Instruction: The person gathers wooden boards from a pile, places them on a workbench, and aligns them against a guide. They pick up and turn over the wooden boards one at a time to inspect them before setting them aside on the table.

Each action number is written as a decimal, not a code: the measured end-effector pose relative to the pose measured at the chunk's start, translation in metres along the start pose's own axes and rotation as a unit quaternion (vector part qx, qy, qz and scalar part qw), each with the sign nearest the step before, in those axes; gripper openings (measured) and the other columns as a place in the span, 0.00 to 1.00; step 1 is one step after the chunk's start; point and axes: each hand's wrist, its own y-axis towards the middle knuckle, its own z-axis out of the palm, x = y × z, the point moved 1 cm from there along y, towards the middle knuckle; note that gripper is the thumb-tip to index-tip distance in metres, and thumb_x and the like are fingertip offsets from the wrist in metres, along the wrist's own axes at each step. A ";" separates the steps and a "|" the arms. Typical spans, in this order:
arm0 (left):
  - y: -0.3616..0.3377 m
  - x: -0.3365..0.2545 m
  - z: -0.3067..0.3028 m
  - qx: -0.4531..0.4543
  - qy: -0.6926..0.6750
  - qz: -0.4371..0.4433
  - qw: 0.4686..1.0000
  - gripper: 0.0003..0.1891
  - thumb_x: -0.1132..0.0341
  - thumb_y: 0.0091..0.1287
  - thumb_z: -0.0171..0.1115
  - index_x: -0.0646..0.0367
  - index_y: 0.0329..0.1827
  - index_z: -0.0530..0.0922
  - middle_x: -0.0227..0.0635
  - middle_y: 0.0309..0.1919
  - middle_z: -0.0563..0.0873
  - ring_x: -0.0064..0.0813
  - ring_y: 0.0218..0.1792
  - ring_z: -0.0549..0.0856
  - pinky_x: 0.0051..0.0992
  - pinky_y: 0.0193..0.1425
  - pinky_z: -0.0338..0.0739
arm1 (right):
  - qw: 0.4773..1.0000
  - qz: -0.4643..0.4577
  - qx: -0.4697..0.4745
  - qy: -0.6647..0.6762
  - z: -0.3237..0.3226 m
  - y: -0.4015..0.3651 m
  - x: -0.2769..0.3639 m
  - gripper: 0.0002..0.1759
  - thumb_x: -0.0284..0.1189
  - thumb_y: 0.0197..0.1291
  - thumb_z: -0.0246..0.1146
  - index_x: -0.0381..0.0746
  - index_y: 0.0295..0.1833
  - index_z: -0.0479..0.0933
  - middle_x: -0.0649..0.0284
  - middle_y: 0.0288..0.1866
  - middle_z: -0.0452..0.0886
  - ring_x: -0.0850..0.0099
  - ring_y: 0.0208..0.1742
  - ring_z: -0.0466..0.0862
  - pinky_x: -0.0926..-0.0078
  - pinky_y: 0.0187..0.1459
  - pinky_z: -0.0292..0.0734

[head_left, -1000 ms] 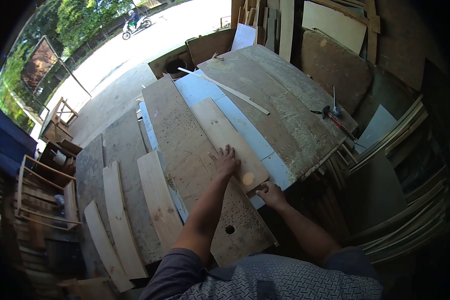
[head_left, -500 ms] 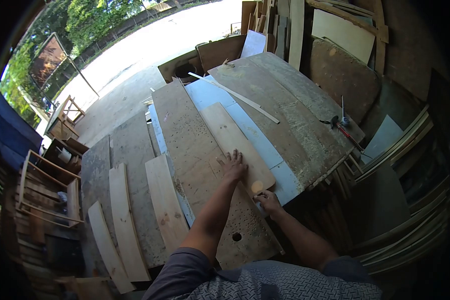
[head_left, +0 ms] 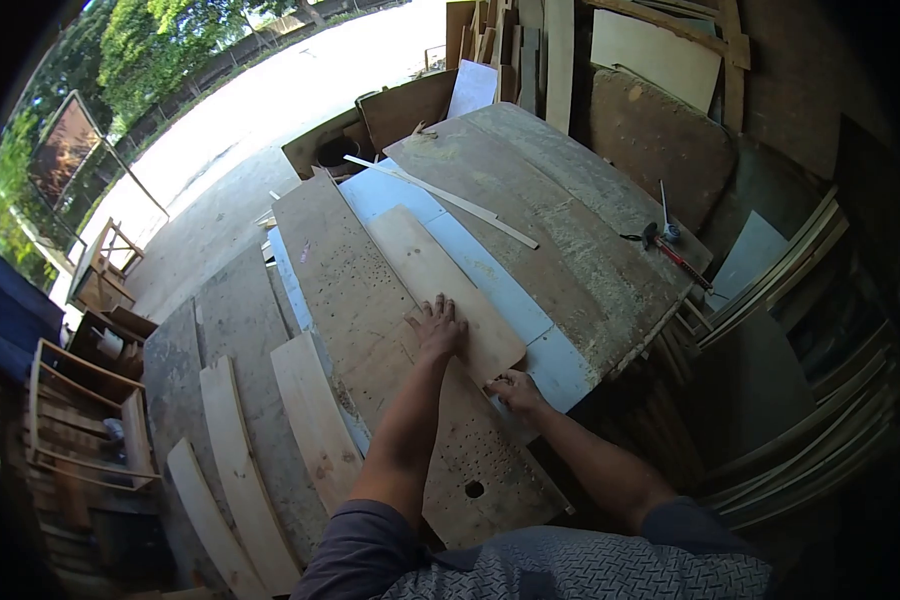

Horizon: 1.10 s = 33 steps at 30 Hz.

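A pale wooden board (head_left: pixel 457 280) with a rounded near corner lies lengthwise on the bench, partly over a light-blue sheet (head_left: pixel 560 355). Across its left edge rests my left hand (head_left: pixel 438 325), flat with the fingers spread, also touching the hole-pitted brown plank (head_left: pixel 370 270) beside it. My right hand (head_left: pixel 515 390) is closed at the board's near end, thumb and fingers pinched together by the left corner. Whatever is between those fingers is too small or hidden to make out.
Several pale boards (head_left: pixel 238 430) lie to the left. A thin strip (head_left: pixel 450 200) crosses the far side. A red-handled hammer (head_left: pixel 678 257) sits at the right edge of the bench. Stacked timber (head_left: pixel 800 460) stands at the right, and a wooden frame (head_left: pixel 90 420) is at lower left.
My right hand has shifted from beside the board's end to its left corner. The round pale spot there no longer shows. My left hand stays on the board; the whole view has shifted slightly.
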 end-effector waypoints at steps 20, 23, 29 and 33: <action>0.052 0.032 -0.014 -0.013 0.014 -0.006 1.000 0.34 0.42 0.72 0.42 0.44 0.79 0.54 0.25 0.80 0.49 0.38 0.79 0.50 0.69 0.74 0.42 | 1.000 -0.022 0.001 -0.009 0.020 0.056 0.020 0.13 0.36 0.59 0.69 0.37 0.36 0.79 0.70 0.23 0.75 0.81 0.20 0.71 0.79 0.22 0.66; 0.060 0.036 -0.016 -0.010 0.010 -0.012 1.000 0.34 0.42 0.72 0.42 0.44 0.79 0.54 0.25 0.80 0.49 0.38 0.79 0.50 0.69 0.74 0.41 | 1.000 -0.024 -0.002 0.001 0.025 0.064 0.022 0.13 0.36 0.59 0.69 0.36 0.35 0.79 0.69 0.23 0.75 0.81 0.22 0.72 0.79 0.23 0.67; 0.079 0.046 -0.018 -0.013 0.002 -0.017 1.000 0.34 0.43 0.72 0.43 0.44 0.79 0.54 0.25 0.80 0.49 0.38 0.79 0.51 0.69 0.74 0.41 | 0.998 -0.038 -0.012 -0.048 0.030 0.081 0.030 0.13 0.36 0.59 0.68 0.36 0.36 0.80 0.69 0.25 0.78 0.81 0.23 0.72 0.80 0.25 0.67; 0.090 0.051 -0.020 -0.019 -0.004 -0.022 1.000 0.34 0.44 0.72 0.43 0.45 0.79 0.54 0.25 0.80 0.49 0.39 0.79 0.51 0.68 0.74 0.43 | 0.999 -0.016 -0.008 -0.041 0.035 0.082 0.046 0.12 0.35 0.59 0.68 0.36 0.37 0.80 0.69 0.28 0.81 0.81 0.23 0.72 0.79 0.25 0.67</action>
